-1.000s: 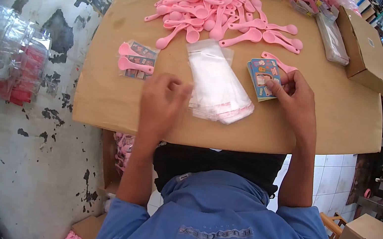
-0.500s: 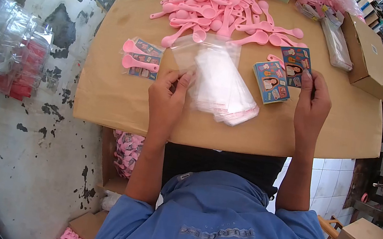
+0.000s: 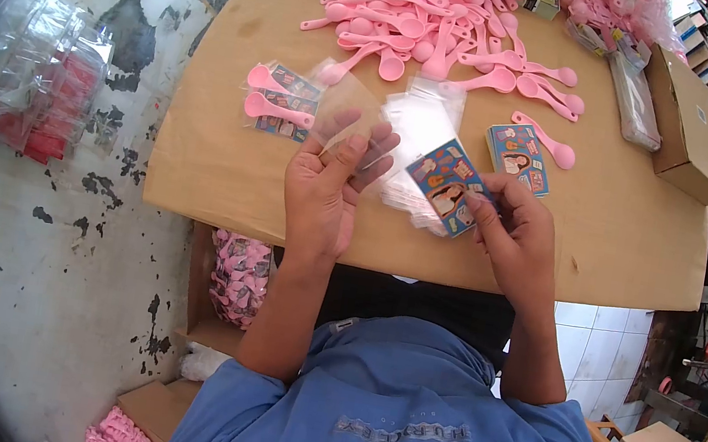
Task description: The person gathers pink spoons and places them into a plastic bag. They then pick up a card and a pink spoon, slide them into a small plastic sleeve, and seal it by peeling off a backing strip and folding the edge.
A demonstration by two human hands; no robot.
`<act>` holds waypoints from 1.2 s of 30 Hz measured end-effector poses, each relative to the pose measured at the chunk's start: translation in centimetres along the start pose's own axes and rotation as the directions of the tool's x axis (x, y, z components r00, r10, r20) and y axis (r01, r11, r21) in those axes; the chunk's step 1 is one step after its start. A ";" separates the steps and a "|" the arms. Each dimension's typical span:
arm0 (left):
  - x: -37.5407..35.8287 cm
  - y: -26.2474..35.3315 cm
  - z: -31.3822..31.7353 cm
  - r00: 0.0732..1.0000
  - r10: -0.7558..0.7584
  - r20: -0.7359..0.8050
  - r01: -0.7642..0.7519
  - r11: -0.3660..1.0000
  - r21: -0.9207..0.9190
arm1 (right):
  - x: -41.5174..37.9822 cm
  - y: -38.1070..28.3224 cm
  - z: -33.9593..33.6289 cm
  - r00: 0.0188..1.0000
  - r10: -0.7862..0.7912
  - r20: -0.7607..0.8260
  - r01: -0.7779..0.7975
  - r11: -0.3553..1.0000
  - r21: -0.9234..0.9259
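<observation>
My left hand (image 3: 329, 185) holds up a clear plastic bag (image 3: 348, 109), its thumb on the near side and its fingers behind the film. In my right hand (image 3: 513, 237) is a blue printed card (image 3: 449, 187), pinched at its right side and tilted toward the bag. Card and bag are apart. Between and beyond my hands lies a fanned stack of clear bags (image 3: 421, 121). A stack of the same cards (image 3: 517, 154) sits to the right, with a pink spoon (image 3: 544, 141) along its far edge. Packed pink spoons with cards (image 3: 281, 108) lie to the left.
A large heap of pink measuring spoons (image 3: 433, 11) covers the far middle of the brown table (image 3: 626, 255). An open cardboard box (image 3: 687, 135) and a long clear packet (image 3: 635, 99) stand at the right. Plastic bags (image 3: 35, 69) hang or lie at the far left.
My right hand has brought a card from the card stack leftward over the bag stack. My left hand has lifted a bag off the stack and turned palm-up.
</observation>
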State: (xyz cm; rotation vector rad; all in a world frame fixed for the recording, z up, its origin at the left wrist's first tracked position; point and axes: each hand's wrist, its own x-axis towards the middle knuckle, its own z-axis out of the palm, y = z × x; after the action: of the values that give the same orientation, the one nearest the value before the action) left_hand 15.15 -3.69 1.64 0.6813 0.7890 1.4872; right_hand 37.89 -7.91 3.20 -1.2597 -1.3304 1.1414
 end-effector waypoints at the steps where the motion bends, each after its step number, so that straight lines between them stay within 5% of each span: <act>1: -0.1 -0.2 0.3 1.000 0.003 -0.010 -0.003 1.000 0.022 | -0.1 -0.1 0.0 0.999 0.034 0.026 -0.035 0.998 0.057; 5: -0.3 -1.6 1.5 1.000 0.019 0.011 -0.019 1.000 -0.011 | -0.1 0.2 0.3 0.999 0.043 0.031 -0.048 0.982 0.181; 10: -0.7 -2.3 2.7 0.999 0.009 0.035 -0.005 0.992 -0.123 | 0.0 0.7 1.5 0.988 -0.045 -0.150 0.090 0.947 0.307; 20: -0.9 -3.1 3.4 0.999 0.013 0.033 -0.008 0.989 -0.146 | -0.8 0.8 0.8 0.997 -0.050 -0.060 0.055 0.995 0.078; 23: -1.1 -3.2 3.2 1.000 0.012 0.024 -0.009 0.992 -0.125 | -0.7 0.6 1.1 0.983 -0.025 -0.180 0.069 0.968 0.242; 36: -1.4 -3.4 3.4 1.000 0.012 0.007 -0.011 0.989 -0.146 | -0.6 1.2 1.7 0.971 -0.024 -0.238 0.098 0.948 0.302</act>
State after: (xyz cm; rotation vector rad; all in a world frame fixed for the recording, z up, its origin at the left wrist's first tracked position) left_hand 20.05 -4.79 0.97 0.5822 0.6643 1.5359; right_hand 36.32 -8.45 1.73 -1.0734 -0.9659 1.0757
